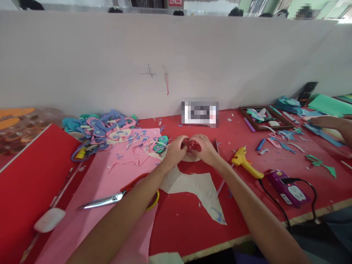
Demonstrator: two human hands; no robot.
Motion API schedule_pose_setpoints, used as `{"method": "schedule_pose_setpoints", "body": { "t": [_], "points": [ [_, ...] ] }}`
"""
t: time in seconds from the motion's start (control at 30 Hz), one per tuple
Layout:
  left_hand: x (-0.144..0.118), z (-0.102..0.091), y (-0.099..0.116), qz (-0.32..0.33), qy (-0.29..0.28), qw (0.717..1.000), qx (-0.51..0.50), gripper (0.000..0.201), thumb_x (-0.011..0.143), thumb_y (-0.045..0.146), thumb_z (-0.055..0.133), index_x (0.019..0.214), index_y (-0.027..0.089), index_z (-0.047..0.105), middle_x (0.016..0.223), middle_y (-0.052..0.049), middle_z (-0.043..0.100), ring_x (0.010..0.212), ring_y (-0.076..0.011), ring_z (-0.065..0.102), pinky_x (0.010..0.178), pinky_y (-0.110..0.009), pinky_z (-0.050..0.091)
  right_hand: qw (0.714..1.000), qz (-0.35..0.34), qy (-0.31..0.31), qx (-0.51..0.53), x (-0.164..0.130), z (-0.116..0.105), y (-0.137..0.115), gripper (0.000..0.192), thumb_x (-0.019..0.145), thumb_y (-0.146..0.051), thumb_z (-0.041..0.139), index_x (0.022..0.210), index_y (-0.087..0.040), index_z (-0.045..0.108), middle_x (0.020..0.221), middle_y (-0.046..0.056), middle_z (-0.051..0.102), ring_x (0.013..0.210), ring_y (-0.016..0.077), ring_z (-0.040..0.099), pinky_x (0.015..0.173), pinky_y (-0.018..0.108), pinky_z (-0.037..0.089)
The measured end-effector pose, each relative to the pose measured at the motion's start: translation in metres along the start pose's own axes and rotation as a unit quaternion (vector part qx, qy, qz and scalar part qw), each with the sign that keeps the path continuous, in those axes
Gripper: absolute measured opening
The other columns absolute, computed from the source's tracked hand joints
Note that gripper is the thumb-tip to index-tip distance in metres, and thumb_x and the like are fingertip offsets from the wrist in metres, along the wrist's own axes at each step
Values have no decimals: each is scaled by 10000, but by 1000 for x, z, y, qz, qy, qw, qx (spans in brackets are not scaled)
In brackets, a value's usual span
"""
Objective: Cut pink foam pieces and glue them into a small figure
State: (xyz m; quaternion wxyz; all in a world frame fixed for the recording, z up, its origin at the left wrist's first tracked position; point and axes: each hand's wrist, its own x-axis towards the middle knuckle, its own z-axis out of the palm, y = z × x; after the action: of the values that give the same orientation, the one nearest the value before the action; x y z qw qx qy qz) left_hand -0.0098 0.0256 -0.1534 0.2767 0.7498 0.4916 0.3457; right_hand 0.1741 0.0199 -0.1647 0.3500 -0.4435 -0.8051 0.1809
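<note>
My left hand [175,149] and my right hand [206,147] meet near the back middle of the red table. Their fingers are curled together around a small dark red thing [194,145], too hidden to name. Pale cream material shows just under the hands. Below them lies a cut cream sheet [189,185] with a curved edge. Scissors [110,200] with red and yellow handles rest partly under my left forearm, on a pink sheet [115,179]. Close to my left hand is a green and blue foam cutout [161,144].
A yellow glue gun [246,163] and a purple power bank [288,187] with a black cable lie right. Behind them stands a brown tray [265,119] of small items. Foam cutouts [101,126] are heaped left. Another person's hand [321,121] works at far right.
</note>
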Motion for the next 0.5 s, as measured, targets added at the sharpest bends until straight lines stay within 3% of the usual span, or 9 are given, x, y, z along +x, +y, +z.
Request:
{"method": "schedule_pose_setpoints", "body": {
  "t": [0.23, 0.5],
  "points": [
    [0, 1, 0, -4, 2, 1000, -15, 349, 811, 108, 502, 1122, 187, 638, 1121, -37, 677, 1006, -161, 617, 942, -302, 465, 1000, -23, -11, -6, -1, 0, -1, 388, 741, -105, 538, 1112, -180, 622, 1186, 83, 603, 1176, 251, 501, 1078, 420, 365],
    [0, 0, 2, -8, 18, 999, -32, 339, 826, 100, 518, 1128, 180, 647, 941, -27, 645, 851, -128, 584, 820, -260, 454, 996, 50, 71, -9, 1, -10, -7, 131, 933, -271, 578, 983, -184, 661, 1099, 78, 645, 1090, 235, 550, 1001, 394, 426]
  ]
}}
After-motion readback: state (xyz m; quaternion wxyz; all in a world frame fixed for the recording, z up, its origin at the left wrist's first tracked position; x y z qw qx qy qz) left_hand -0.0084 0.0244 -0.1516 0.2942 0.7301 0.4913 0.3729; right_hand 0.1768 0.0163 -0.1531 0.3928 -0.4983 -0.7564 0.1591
